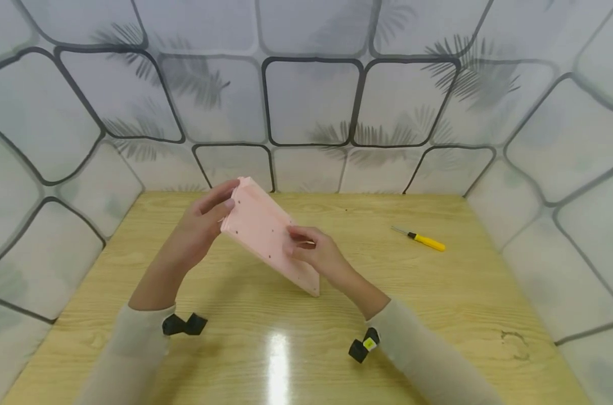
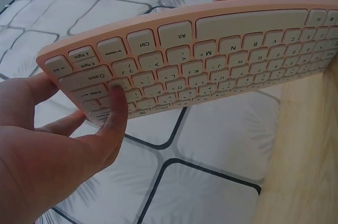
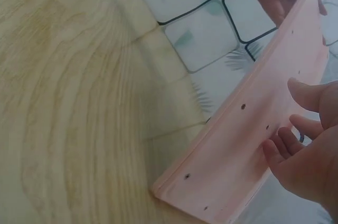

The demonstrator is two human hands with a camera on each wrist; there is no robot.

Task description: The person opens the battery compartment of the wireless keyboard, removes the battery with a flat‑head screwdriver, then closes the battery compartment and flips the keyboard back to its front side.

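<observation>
A pink keyboard (image 1: pixel 258 222) with white keys (image 2: pixel 222 65) is held tilted above the table, its back with several small dark screw holes or screws turned toward the head camera. My left hand (image 1: pixel 197 222) grips one end, with the thumb on one face and fingers on the other. Against the middle of the back panel (image 3: pixel 243 134) is my right hand (image 1: pixel 314 250), its fingers loosely bent, apart in the right wrist view, and not wrapped round the board. Whether the keyboard's low corner touches the table cannot be told.
A screwdriver (image 1: pixel 428 242) with a yellow handle lies on the wood-grain table (image 1: pixel 387 270) to the right. Patterned white cloth walls (image 1: pixel 311 101) enclose the back and sides. Small black devices (image 1: pixel 185 324) are on both wrists.
</observation>
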